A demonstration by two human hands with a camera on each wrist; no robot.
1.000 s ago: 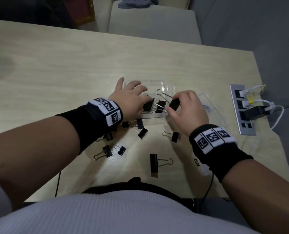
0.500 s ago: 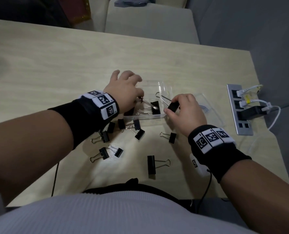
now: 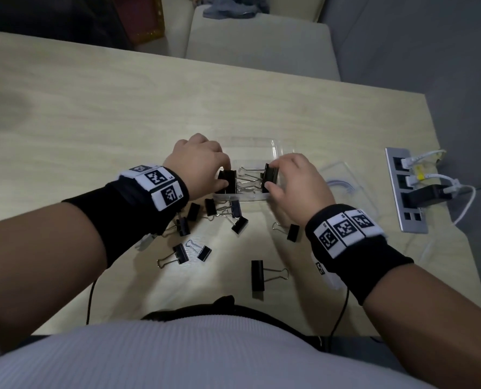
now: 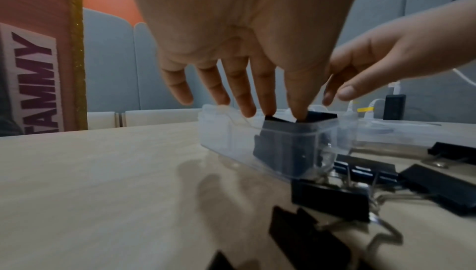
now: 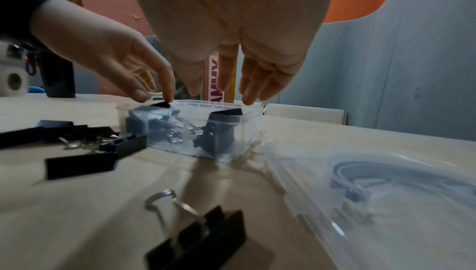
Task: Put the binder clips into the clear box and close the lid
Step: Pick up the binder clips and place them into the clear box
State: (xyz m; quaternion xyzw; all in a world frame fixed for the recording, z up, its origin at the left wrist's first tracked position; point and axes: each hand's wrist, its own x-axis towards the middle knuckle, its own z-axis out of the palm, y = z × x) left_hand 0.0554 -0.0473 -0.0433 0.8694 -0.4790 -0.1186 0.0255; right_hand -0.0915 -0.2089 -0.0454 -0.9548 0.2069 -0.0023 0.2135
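The clear box (image 3: 273, 148) stands open at mid-table, with its lid (image 3: 346, 189) lying flat to its right. Two black binder clips stand upright inside. My left hand (image 3: 225, 175) reaches down over the box's left end, and its straight fingertips (image 4: 300, 111) touch the top of the left clip (image 4: 283, 142). My right hand (image 5: 219, 91) hovers just above the right clip (image 5: 226, 112) with its fingers extended, a small gap showing. Several more black clips (image 3: 214, 211) lie loose on the table in front of the box, including a large one (image 3: 257, 275) near me.
A grey power strip (image 3: 406, 192) with white plugs and cables sits near the table's right edge. A pale chair (image 3: 261, 46) stands beyond the far edge. Thin black cables (image 3: 91, 299) hang over the near edge by my body.
Both hands moved over the box. The clip in my left hand and the one in my right now stand inside at opposite ends, and the right fingers have lifted off theirs.
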